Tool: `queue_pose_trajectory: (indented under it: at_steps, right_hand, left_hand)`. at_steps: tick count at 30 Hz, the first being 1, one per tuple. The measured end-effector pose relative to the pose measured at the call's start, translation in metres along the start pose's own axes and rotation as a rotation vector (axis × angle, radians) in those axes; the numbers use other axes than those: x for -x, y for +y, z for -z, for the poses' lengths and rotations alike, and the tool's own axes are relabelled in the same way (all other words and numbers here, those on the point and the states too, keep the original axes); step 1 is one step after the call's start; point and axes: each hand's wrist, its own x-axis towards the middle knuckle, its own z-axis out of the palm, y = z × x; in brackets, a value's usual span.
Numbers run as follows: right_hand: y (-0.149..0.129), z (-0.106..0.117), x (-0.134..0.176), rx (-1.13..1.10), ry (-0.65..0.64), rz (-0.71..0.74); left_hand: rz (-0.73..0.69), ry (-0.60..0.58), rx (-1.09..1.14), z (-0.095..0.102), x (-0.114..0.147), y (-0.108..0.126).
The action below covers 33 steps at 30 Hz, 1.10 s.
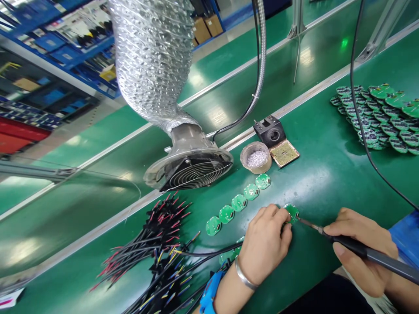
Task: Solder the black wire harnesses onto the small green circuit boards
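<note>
My right hand (363, 248) is closed around a soldering iron (360, 250), held like a pen. Its tip meets the right edge of a round green circuit board (291, 212) on the bench. From the left, my left hand (266, 244) pinches that board's edge with bent fingers. A black cable (209, 253) runs behind the left hand; whether the fingers grip it too is hidden. Several more round boards (239, 203) lie in a slanting row beyond the left hand. Others (227, 257) are partly covered by the cable and the wrist.
Bundled wires (163, 222) with coloured ends lie at left. A fume extractor hood (193, 168) hangs over the bench. Behind the board stand a bowl of silvery bits (257, 158), an iron holder (271, 132) and a sponge tray (284, 153). Boards (379, 115) are piled at right, crossed by a cord (363, 135).
</note>
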Motion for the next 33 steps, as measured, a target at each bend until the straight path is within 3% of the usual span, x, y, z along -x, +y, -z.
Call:
queue_pose_trajectory:
  at_steps: [7,20,33]
  right_hand:
    - [0.001,-0.01,-0.002,-0.013,-0.008,0.027]
    - [0.005,-0.011,0.001,-0.023,-0.008,0.031]
    - [0.006,-0.014,0.007,0.003,-0.001,0.048]
  left_hand:
    - [-0.085,-0.075,-0.047,-0.001,-0.001,-0.004]
    - [0.013,0.079,-0.029,-0.015,0.001,0.0]
    - [0.015,0.207,-0.064,-0.025,0.003,0.001]
